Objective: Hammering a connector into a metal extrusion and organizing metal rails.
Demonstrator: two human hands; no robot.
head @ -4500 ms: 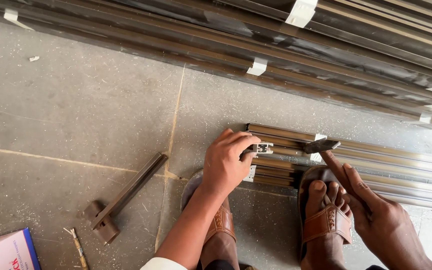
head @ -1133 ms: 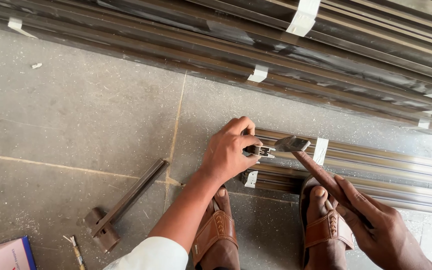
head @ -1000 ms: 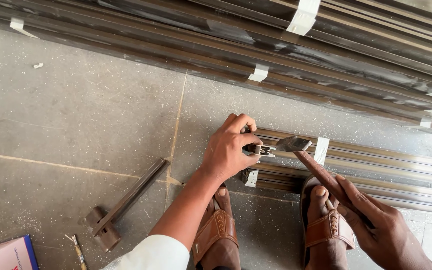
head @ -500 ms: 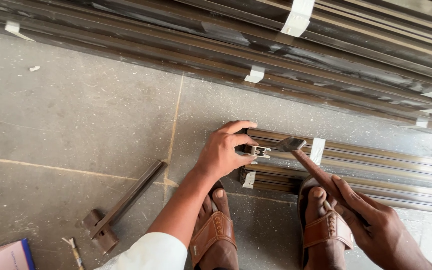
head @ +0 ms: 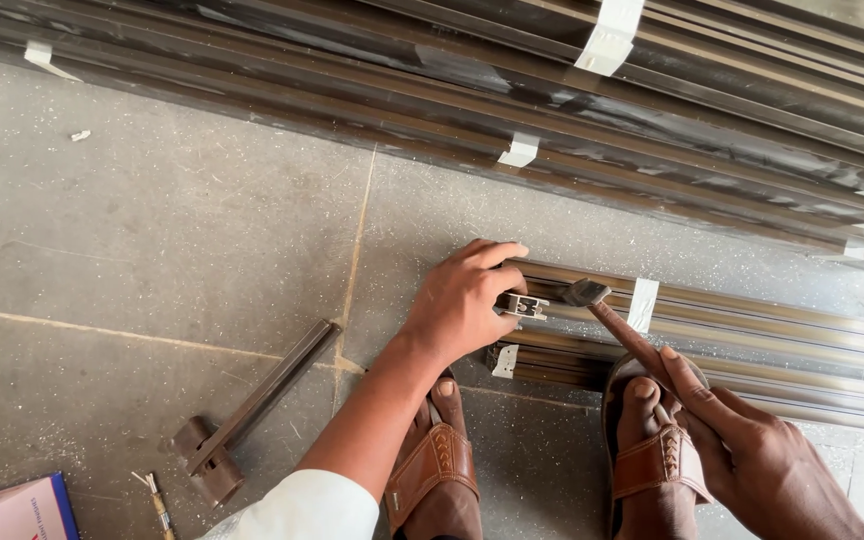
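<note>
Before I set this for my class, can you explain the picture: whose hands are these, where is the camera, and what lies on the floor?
The camera sits on a person's head, looking down at their own hands and sandalled feet. The left hand steadies a small metal fitting at the end of a taped bundle of metal bars. The right hand holds a small hammer, its head at the fitting. On the stone floor lie a short bar with a block and, at the top, long metal bars.
</note>
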